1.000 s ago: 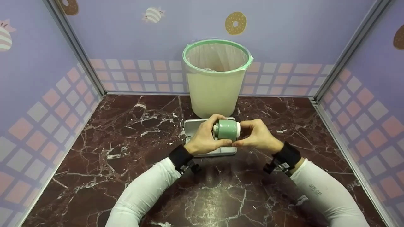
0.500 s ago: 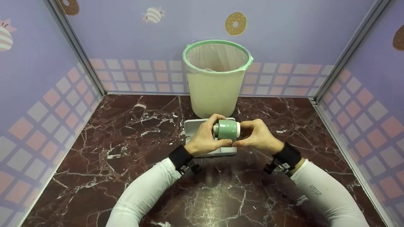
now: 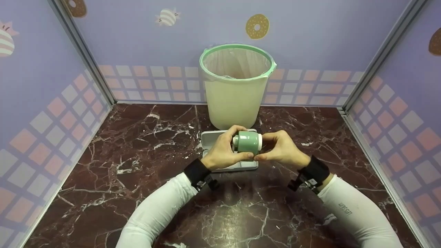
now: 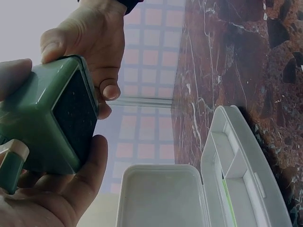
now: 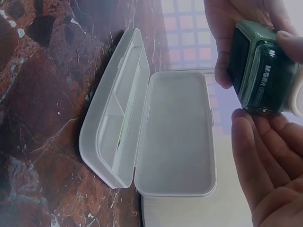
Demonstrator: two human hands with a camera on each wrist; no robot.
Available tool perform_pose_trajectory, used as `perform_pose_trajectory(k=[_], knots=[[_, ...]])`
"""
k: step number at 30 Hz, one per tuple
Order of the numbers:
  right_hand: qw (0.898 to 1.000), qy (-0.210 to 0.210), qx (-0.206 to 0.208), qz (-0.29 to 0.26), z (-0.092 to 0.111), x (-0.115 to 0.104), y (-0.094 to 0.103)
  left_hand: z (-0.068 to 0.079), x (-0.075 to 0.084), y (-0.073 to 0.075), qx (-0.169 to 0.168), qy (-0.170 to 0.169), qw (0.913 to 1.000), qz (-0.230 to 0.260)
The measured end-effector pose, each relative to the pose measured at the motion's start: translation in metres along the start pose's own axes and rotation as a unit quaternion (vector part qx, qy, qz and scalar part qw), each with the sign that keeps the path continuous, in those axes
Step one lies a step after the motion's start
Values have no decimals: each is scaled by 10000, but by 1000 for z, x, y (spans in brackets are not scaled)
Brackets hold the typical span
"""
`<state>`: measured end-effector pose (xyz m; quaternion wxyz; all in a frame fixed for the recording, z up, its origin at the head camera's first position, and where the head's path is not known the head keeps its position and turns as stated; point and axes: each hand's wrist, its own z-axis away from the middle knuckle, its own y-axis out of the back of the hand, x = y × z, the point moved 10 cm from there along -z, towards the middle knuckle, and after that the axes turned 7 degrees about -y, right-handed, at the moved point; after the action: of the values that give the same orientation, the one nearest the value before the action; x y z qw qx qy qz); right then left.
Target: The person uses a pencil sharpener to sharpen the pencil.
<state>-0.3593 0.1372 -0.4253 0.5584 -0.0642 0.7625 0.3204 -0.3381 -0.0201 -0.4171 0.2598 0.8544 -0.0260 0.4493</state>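
A green pencil sharpener (image 3: 248, 142) with cream-coloured end parts is held up between both hands. My left hand (image 3: 222, 151) grips its left end, thumb along the lower side. My right hand (image 3: 284, 148) holds the right end near the cream rim with thumb and fingers. In the left wrist view, a small crank handle (image 4: 12, 166) sticks out beside the left hand, and the dark base faces the camera. White lettering shows on the sharpener's dark side (image 5: 267, 78) in the right wrist view. Below the hands lies an open pale pencil case (image 5: 177, 137).
The case's divided tray (image 4: 239, 182) holds a thin green strip. Behind it stands a cream bin (image 3: 234, 100) with a green rim and clear liner. Patterned panels (image 3: 137, 41) enclose the dark red marbled surface (image 3: 155, 137) at the back and both sides.
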Motion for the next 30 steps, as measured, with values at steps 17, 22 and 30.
perform_pose_trajectory(k=[17, 22, 30], knots=[[10000, -28, -54, -45, 4, 5, 5, 0, 0, -4, 2, -1, 9999, -114], [9999, -60, 15, -82, 7, 8, 10, 1, -1, -2, 119, 10, 9998, -176], [9997, -75, 231, -19, 12, 13, 21, 5, -6, 4, 285, 88, 9995, -137]])
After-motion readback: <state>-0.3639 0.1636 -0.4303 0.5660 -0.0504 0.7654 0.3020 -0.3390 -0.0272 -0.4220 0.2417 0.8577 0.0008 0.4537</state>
